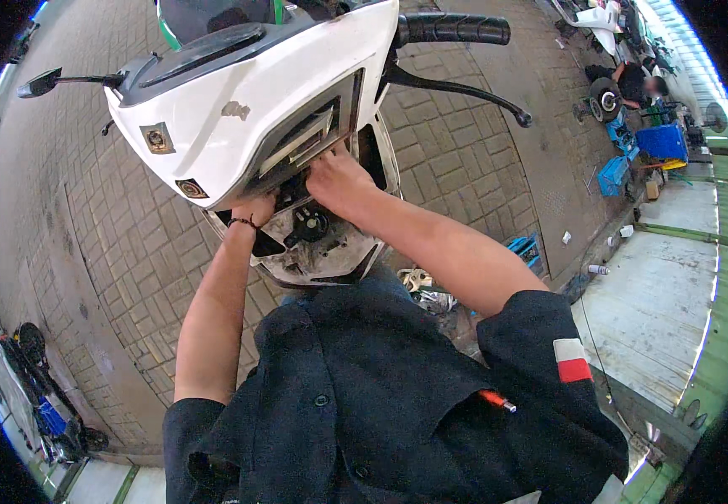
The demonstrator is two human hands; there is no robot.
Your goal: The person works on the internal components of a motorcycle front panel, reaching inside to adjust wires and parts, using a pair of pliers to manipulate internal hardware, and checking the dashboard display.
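A white scooter front cowl [212, 113] fills the upper middle, tilted toward me. My left hand [256, 208], with a dark bracelet at the wrist, reaches under the cowl's lower edge; its fingers are hidden there. At the cowl's lower right edge, my right hand [336, 178] has its fingers curled in at the opening. What they grip, if anything, is out of sight. Just below both hands, a round black part, perhaps a horn [309, 225], sits in the exposed front. The dusty lower front panel [322, 260] lies near my body.
A handlebar grip [456, 30] and brake lever [473, 90] stick out to the right; a mirror [40, 83] juts left. Tools and parts [427, 290] lie on the paving beside me. Farther right, a person [633, 82] is near a wheel [606, 100] and a blue toolbox [613, 176].
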